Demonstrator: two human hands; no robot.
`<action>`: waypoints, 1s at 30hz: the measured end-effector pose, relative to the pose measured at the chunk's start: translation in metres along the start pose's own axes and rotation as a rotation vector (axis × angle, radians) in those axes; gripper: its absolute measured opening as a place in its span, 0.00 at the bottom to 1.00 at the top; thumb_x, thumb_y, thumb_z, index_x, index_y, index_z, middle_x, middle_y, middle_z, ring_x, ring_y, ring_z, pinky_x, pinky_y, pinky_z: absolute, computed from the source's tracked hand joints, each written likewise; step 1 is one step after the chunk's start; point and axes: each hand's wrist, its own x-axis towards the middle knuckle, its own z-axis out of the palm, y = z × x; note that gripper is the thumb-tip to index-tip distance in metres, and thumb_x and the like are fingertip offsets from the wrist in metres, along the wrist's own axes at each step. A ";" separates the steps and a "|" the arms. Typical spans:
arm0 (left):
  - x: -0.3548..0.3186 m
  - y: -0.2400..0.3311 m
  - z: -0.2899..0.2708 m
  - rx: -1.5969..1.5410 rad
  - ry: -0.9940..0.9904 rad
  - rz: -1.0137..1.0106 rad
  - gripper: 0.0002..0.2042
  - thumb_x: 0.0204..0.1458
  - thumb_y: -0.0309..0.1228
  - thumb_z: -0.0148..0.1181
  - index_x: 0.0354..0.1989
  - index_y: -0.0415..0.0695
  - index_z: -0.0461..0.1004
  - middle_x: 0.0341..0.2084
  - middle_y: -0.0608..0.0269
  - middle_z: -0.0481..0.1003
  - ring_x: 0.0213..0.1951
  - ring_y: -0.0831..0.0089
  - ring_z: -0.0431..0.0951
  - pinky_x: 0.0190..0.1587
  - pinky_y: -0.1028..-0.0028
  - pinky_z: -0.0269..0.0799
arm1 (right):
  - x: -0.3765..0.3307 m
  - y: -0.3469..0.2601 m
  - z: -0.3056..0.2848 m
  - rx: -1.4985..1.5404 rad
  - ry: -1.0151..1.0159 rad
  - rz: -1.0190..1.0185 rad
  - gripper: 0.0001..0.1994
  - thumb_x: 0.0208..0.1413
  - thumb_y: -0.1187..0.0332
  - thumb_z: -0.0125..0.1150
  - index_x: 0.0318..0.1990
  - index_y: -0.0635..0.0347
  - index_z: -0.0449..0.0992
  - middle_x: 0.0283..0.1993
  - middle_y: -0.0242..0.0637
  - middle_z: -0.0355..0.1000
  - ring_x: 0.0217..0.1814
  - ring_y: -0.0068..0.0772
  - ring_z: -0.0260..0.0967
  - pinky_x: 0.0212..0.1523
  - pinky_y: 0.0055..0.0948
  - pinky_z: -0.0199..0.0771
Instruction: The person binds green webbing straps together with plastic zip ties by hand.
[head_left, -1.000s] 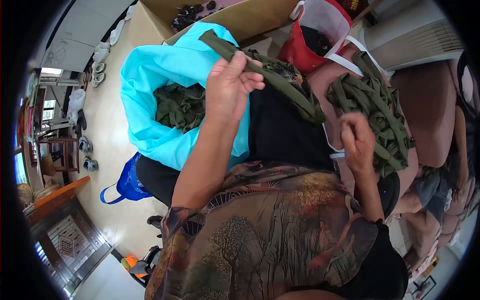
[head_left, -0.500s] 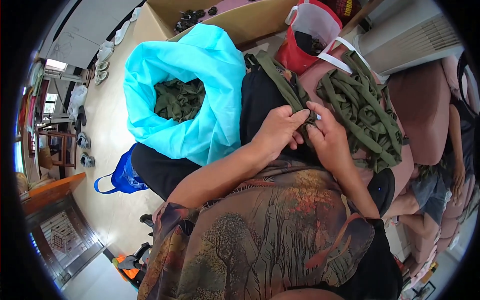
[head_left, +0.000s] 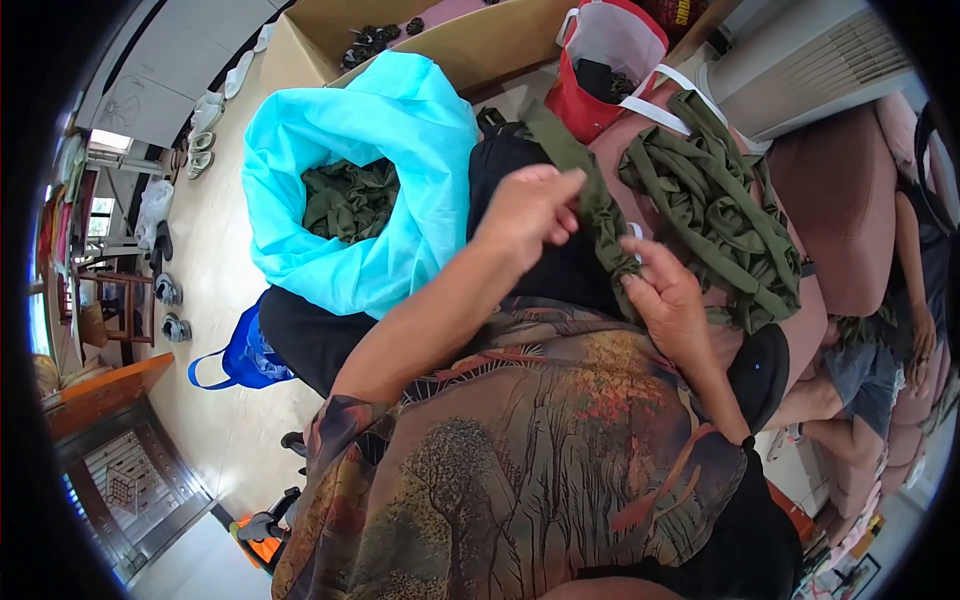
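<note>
A dark green fabric strip (head_left: 566,140) runs down over my black-clad lap, its lower part bunched up. My right hand (head_left: 668,300) pinches the gathered end between thumb and fingers. Against the strip's left edge, my left hand (head_left: 530,212) is closed with thumb and forefinger together, slightly blurred. Whatever may be in its fingertips is too small to make out. To the right lies a heap of similar green strips (head_left: 715,200) on a pink seat. At left, a turquoise cloth bag (head_left: 270,200) with a rolled rim holds crumpled green fabric (head_left: 350,200).
Beyond my knees stands a cardboard box (head_left: 470,55) with small dark bundles inside. A red bag (head_left: 585,110) with white handles sits beside the heap. A blue bag (head_left: 245,350) rests on the floor at left. Another person's arm (head_left: 912,270) and legs show at far right.
My left hand has come away from my right, moving left and up, with the strip now stretching between them. The right hand has shifted slightly down and right, still on the strip.
</note>
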 end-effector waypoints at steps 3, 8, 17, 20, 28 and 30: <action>-0.021 -0.022 0.024 0.112 -0.100 -0.061 0.11 0.57 0.34 0.61 0.26 0.43 0.71 0.17 0.63 0.70 0.14 0.79 0.67 0.14 0.82 0.60 | 0.006 -0.006 0.008 -0.132 0.078 0.056 0.21 0.57 0.81 0.52 0.60 0.67 0.66 0.42 0.31 0.73 0.36 0.16 0.62 0.39 0.12 0.59; -0.018 0.003 0.021 0.261 -0.165 -0.159 0.12 0.57 0.38 0.60 0.29 0.41 0.72 0.20 0.60 0.73 0.16 0.77 0.69 0.16 0.81 0.61 | 0.003 0.016 -0.007 0.118 0.077 -0.005 0.25 0.57 0.82 0.51 0.64 0.66 0.62 0.47 0.34 0.73 0.41 0.17 0.65 0.43 0.12 0.62; 0.011 0.019 0.014 -0.024 -0.045 0.090 0.10 0.58 0.35 0.59 0.33 0.40 0.72 0.22 0.60 0.72 0.18 0.76 0.69 0.17 0.81 0.61 | -0.004 0.011 -0.001 0.076 0.073 -0.085 0.25 0.56 0.83 0.49 0.63 0.65 0.63 0.49 0.35 0.74 0.43 0.17 0.67 0.45 0.14 0.63; 0.003 0.014 0.022 0.037 -0.075 0.057 0.08 0.57 0.33 0.60 0.33 0.41 0.72 0.21 0.62 0.71 0.18 0.77 0.69 0.16 0.82 0.61 | 0.002 0.008 0.005 0.034 0.146 -0.143 0.24 0.56 0.84 0.48 0.62 0.64 0.63 0.47 0.34 0.75 0.40 0.17 0.67 0.43 0.13 0.63; -0.005 0.036 0.024 0.067 -0.176 0.097 0.05 0.56 0.27 0.61 0.35 0.40 0.73 0.20 0.62 0.72 0.19 0.79 0.70 0.18 0.83 0.61 | 0.013 -0.018 -0.001 -0.086 0.209 -0.152 0.18 0.55 0.81 0.51 0.54 0.63 0.68 0.30 0.25 0.71 0.28 0.14 0.59 0.33 0.13 0.58; -0.005 0.039 0.025 -0.042 -0.202 0.115 0.05 0.55 0.27 0.61 0.34 0.38 0.73 0.22 0.61 0.73 0.20 0.78 0.71 0.17 0.83 0.61 | 0.018 -0.014 -0.002 -0.097 0.220 -0.183 0.16 0.55 0.81 0.52 0.52 0.63 0.69 0.28 0.24 0.69 0.27 0.14 0.57 0.32 0.13 0.57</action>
